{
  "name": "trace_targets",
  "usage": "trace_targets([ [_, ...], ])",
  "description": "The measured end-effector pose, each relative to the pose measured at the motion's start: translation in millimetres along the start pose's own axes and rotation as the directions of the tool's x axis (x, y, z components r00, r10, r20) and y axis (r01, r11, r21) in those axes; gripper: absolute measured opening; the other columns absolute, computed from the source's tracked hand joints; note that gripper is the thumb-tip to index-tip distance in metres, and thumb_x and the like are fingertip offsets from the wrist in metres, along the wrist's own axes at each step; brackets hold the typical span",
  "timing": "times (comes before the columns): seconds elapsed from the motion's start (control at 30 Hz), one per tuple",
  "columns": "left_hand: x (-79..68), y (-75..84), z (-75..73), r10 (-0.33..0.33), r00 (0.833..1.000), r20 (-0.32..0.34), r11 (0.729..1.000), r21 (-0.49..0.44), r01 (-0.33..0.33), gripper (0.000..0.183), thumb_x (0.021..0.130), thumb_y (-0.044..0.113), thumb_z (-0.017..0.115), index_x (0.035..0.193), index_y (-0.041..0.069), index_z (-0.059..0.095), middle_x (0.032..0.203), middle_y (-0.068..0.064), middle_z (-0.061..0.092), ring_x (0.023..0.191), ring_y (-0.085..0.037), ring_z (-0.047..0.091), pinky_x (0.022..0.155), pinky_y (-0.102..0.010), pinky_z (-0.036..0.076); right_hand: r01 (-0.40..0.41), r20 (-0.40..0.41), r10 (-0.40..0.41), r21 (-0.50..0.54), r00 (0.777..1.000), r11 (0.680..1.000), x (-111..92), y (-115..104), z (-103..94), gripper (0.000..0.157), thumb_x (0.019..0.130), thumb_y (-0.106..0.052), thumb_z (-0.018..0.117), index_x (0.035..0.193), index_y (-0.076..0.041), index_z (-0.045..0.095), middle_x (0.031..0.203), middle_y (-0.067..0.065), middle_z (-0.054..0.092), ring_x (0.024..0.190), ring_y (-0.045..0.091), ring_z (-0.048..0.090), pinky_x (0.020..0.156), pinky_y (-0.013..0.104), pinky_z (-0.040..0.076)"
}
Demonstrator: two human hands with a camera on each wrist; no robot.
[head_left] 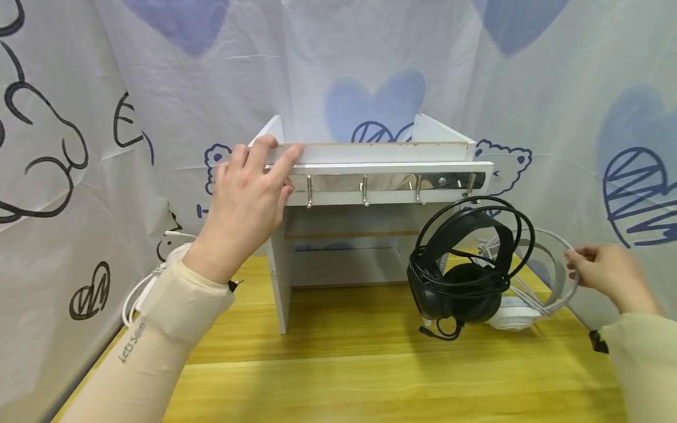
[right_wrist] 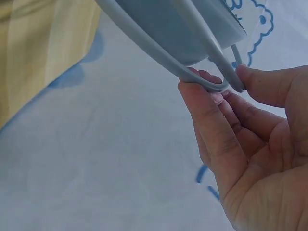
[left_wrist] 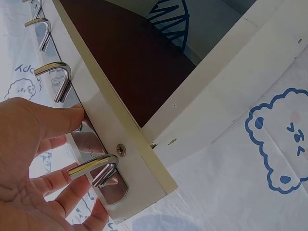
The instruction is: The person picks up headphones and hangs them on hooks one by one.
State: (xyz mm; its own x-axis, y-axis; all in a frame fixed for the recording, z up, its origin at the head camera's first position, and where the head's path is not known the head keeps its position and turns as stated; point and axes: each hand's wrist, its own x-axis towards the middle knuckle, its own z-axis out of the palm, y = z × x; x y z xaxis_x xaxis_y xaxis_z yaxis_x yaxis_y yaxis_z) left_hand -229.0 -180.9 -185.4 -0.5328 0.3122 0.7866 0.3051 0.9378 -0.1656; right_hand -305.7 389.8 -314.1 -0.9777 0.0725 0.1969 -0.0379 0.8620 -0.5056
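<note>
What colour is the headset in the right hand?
The headset is mainly white, seen best in the head view.

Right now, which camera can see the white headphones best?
The head view, because it shows the most of the white headphones, though the black headphones hide part. The right wrist view shows only some of the headband up close, pinched by the right hand. The left wrist view doesn't show them.
</note>
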Motion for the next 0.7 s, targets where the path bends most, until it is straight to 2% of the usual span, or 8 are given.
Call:
trace_targets([
  [0.13,-1.5,-0.8,-0.4,-0.006,1.0,-0.003,1.0,0.001,0.006,0.055,0.094,0.02,0.07,0.144,0.025,0.048,0.138,-0.014,0.048,0.104,-0.038,0.048,0.075,-0.052,0.046,0.023,-0.035,-0.027,-0.117,0.999,0.993,-3,-14,-7.8,0.052,0.106,-0.033,0.045,0.12,0.015,0.059,0.082,0.019,0.074,0.063,0.018,0.068,0.064,0.047,0.055],
  [0.23,-0.4,0.1,1.0,0.005,1.0,-0.016,1.0,-0.008,-0.005,0.056,0.093,0.019,0.071,0.143,0.024,0.048,0.138,-0.013,0.049,0.104,-0.038,0.048,0.075,-0.052,0.046,0.034,-0.098,-0.051,-0.165,0.994,0.986,-8,-20,-13.0,0.05,0.105,-0.033,0.046,0.118,0.012,0.061,0.08,0.018,0.074,0.067,0.028,0.068,0.064,0.044,0.048],
  [0.4,1.3,1.2,1.6,0.01,1.0,-0.013,1.0,-0.013,-0.01,0.055,0.093,0.019,0.07,0.143,0.024,0.048,0.139,-0.013,0.048,0.105,-0.038,0.048,0.076,-0.053,0.047,0.019,-0.196,-0.067,-0.235,0.978,0.972,-17,-31,-22.5,0.044,0.104,-0.03,0.049,0.116,0.011,0.062,0.079,0.021,0.072,0.077,0.044,0.064,0.065,0.048,0.042],
  [0.53,0.1,1.0,1.2,0.005,1.0,-0.009,1.0,-0.01,-0.005,0.056,0.093,0.018,0.071,0.143,0.024,0.048,0.139,-0.013,0.048,0.105,-0.038,0.048,0.076,-0.053,0.046,-0.032,-0.244,-0.034,-0.261,0.969,0.965,-24,-40,-30.3,0.043,0.104,-0.029,0.049,0.116,0.011,0.061,0.087,0.028,0.069,0.078,0.046,0.062,0.067,0.054,0.042],
  [0.7,0.1,0.9,1.8,0.019,0.999,-0.028,1.0,-0.004,-0.019,0.056,0.093,0.017,0.071,0.143,0.023,0.048,0.138,-0.013,0.049,0.103,-0.038,0.048,0.075,-0.053,0.047,0.016,-0.33,-0.11,-0.274,0.938,0.962,-30,-42,-40.8,0.033,0.1,-0.021,0.054,0.105,0.01,0.063,0.09,0.031,0.068,0.071,0.041,0.059,0.064,0.047,0.036],
])
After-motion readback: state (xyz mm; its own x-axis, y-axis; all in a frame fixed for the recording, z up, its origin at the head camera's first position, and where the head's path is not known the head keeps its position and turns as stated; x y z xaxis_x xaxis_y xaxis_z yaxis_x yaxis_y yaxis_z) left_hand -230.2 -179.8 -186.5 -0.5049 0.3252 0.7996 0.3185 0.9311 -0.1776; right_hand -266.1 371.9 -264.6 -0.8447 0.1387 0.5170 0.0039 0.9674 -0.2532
